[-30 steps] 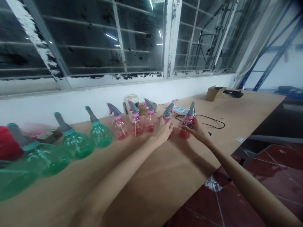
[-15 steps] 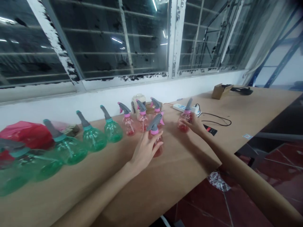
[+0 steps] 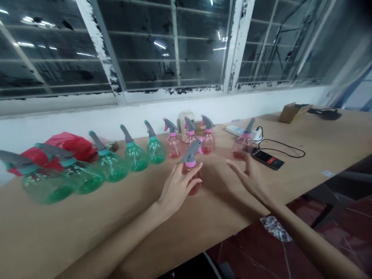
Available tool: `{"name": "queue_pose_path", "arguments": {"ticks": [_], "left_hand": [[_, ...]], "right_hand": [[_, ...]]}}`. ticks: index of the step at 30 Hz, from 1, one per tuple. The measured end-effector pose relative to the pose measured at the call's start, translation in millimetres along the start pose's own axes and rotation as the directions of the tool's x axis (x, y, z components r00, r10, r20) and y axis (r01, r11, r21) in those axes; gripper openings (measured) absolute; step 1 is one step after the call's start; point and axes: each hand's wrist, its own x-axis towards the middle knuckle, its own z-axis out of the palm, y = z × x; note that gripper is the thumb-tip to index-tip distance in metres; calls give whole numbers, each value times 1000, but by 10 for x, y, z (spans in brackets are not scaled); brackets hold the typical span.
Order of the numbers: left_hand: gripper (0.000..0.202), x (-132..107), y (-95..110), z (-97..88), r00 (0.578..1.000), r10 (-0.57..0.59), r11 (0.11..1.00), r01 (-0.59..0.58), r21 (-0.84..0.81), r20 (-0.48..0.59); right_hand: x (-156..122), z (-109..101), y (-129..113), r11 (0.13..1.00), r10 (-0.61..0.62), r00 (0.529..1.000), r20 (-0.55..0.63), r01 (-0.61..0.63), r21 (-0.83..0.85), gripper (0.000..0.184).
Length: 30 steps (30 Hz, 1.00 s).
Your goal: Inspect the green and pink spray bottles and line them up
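Note:
My left hand (image 3: 176,186) is wrapped round the body of a pink spray bottle (image 3: 190,154) with a grey trigger head, standing on the table. My right hand (image 3: 254,180) has its fingers apart and holds nothing. Just beyond those fingers stands another pink spray bottle (image 3: 241,147), its grey head upright. Farther back, near the wall, are three more: a left pink bottle (image 3: 173,145), a middle pink bottle (image 3: 190,135) partly hidden, and a right pink bottle (image 3: 207,141). Pink or red tint shows low in each.
Several green spray bottles (image 3: 112,166) form a row at the left, before a red plastic bag (image 3: 66,144). Right of my right hand are a phone (image 3: 267,159), a white power strip (image 3: 232,131) and a black cable (image 3: 290,145). A cardboard box (image 3: 290,113) stands farther off.
My right hand has let go of the right-hand pink bottle and drawn back toward me, fingers spread. My left hand stays on its bottle. The view has turned left.

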Motion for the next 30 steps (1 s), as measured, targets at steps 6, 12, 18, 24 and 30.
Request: {"name": "queue_pose_path", "arguments": {"ticks": [6, 12, 18, 24, 30], "left_hand": [[40, -307, 26, -35, 999, -8, 999, 6, 41, 39], [42, -642, -16, -142, 995, 36, 999, -36, 5, 95], [34, -839, -294, -288, 994, -39, 992, 51, -118, 104], [21, -807, -713, -352, 846, -533, 813, 507, -287, -15], [20, -786, -789, -325, 787, -617, 738, 586, -335, 17]], "right_hand": [[-124, 474, -821, 939, -107, 980, 169, 43, 342, 80], [107, 839, -1065, 870, -48, 956, 290, -103, 482, 66], [148, 1017, -1081, 829, -29, 957, 289, -139, 541, 30], [186, 1042, -1121, 803, -39, 922, 386, -201, 561, 17], [128, 946, -1267, 690, -103, 790, 605, -381, 615, 20]]}}
